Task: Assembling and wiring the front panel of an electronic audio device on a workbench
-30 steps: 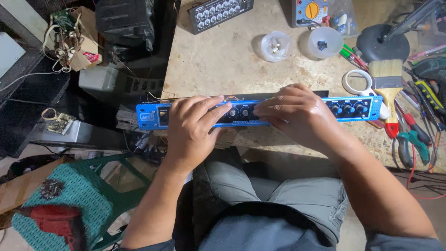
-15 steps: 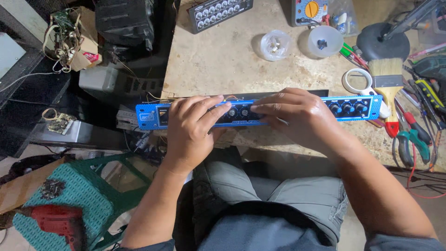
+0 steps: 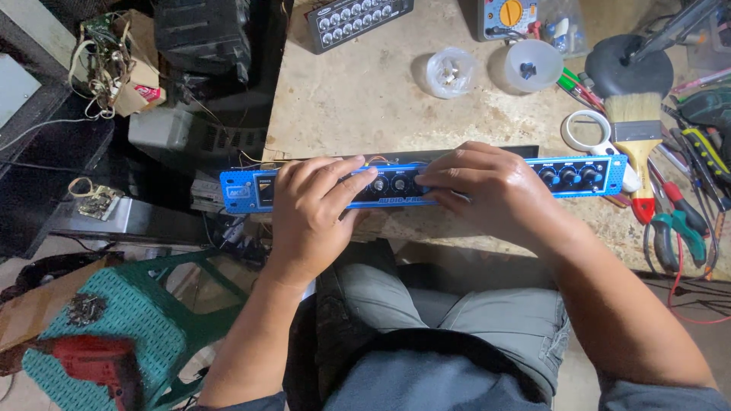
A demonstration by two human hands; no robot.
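- Nearest, the person's lap in grey trousers [image 3: 457,320] sits below both forearms, which reach forward and up to the bench edge.
- Down to the left of the left forearm stands a green plastic stool [image 3: 145,320], with a red power tool [image 3: 95,361] resting on its near corner.
- The left hand [image 3: 308,209] lies palm down over the left half of the blue front panel [image 3: 244,190], fingers stretched out and slanting rightward, tips touching the panel face beside its black knobs [image 3: 388,184]; it is flat on it rather than closed round it.
- The right hand [image 3: 483,186] covers the panel's middle, fingers curled and pointing left, pressing on its face; whether the fingertips pinch a knob I cannot tell.
- The panel lies lengthwise along the near edge of the worn workbench [image 3: 365,99], its right end jutting past the right hand.
- Just right of that end lie a paintbrush [image 3: 636,129], a roll of white tape [image 3: 582,129] and pliers with green handles [image 3: 678,236].
- Beyond the hands stand two clear plastic cups [image 3: 487,68] and a black panel with rows of knobs [image 3: 358,19].
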